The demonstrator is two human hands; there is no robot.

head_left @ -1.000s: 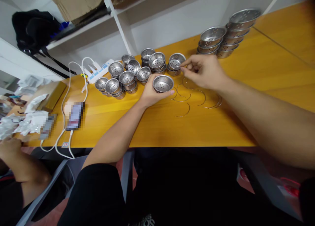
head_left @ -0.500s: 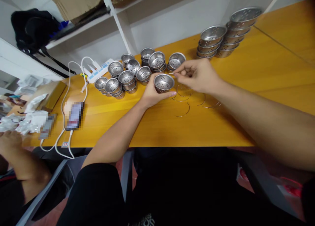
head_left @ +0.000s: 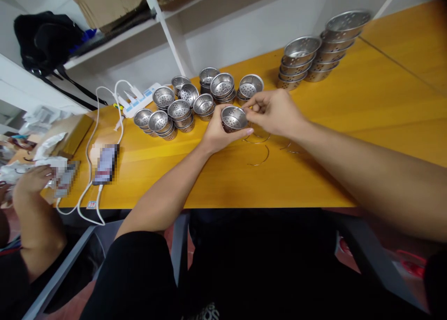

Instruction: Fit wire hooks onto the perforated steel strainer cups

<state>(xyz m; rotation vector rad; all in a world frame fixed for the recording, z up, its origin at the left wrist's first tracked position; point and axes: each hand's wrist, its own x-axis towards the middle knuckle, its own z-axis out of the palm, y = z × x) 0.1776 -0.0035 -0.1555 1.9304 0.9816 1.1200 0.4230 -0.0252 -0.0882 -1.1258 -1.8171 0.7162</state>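
Note:
My left hand (head_left: 213, 135) grips a small perforated steel strainer cup (head_left: 233, 118) just above the yellow table (head_left: 349, 124). My right hand (head_left: 275, 111) is closed in a pinch at the cup's right rim, holding a thin wire ring that its fingers mostly hide. Several loose wire rings (head_left: 260, 158) lie on the table just below and right of my hands. A cluster of similar small strainer cups (head_left: 185, 107) stands behind and to the left of the held cup.
Two stacks of larger perforated bowls (head_left: 316, 52) stand at the back right. A phone (head_left: 104, 164), white cables and a power strip (head_left: 139, 101) lie at the left. Another person's hand (head_left: 33, 180) rests on crumpled wrappers at the far left. A white shelf post rises behind.
My right hand moved left from the wire rings to the rim of the cup with a ring pinched in it. The other person's hand at the far left rose onto the wrappers.

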